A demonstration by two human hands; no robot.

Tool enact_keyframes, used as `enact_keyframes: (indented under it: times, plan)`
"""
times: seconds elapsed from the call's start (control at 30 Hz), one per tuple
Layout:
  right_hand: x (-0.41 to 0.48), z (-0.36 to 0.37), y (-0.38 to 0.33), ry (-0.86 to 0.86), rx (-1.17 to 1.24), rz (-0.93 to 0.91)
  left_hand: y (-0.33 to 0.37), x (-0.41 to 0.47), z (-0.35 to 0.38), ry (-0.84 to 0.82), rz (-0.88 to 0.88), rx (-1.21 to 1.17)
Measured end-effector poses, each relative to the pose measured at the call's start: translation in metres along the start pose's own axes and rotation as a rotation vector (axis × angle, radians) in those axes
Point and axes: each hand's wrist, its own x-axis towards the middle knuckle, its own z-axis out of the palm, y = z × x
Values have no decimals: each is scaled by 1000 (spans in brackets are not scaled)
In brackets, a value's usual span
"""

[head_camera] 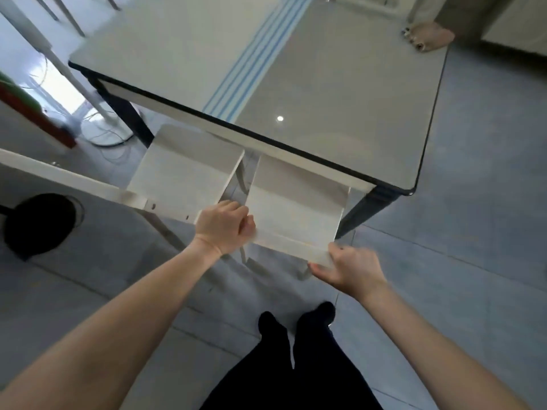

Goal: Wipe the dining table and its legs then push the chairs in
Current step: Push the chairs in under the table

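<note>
The dining table (pixel 340 93) has a glossy grey top with a dark rim and a blue-striped runner (pixel 251 57) down its middle. Two white chairs stand at its near side, partly tucked under the edge. My left hand (pixel 226 226) grips the left end of the right chair's backrest (pixel 296 214). My right hand (pixel 346 267) holds the backrest's right end, fingers curled under its edge. The left chair (pixel 183 170) stands untouched beside it. A dark table leg (pixel 364 211) shows at the near right corner.
A beige cloth-like bundle (pixel 429 35) lies on the table's far right corner. A white fan stand (pixel 103 125) with cables sits on the floor at left, next to a black round object (pixel 38 223) and a white bar. My dark-clad legs are below.
</note>
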Motion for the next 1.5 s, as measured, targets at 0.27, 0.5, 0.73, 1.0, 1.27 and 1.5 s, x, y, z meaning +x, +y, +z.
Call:
enact_keyframes:
  times: [0.27,0.5,0.73,1.0,1.27,1.5]
  plan:
    - [2,-3,20,76,-15,-52,16,5,-4,-126,-24,-46]
    - [14,-13,51,86,-51,-70,39,26,-5,-205,-50,-16]
    - [2,-6,28,79,-42,-1,23,22,-2,-213,2,-34]
    - [-7,-13,-4,46,92,309,13,20,-2,-224,27,-57]
    - [-8,-4,-18,91,56,440,6,24,-2,-261,121,-54]
    - [-4,-3,-9,162,-36,376,7,28,1,-258,130,-34]
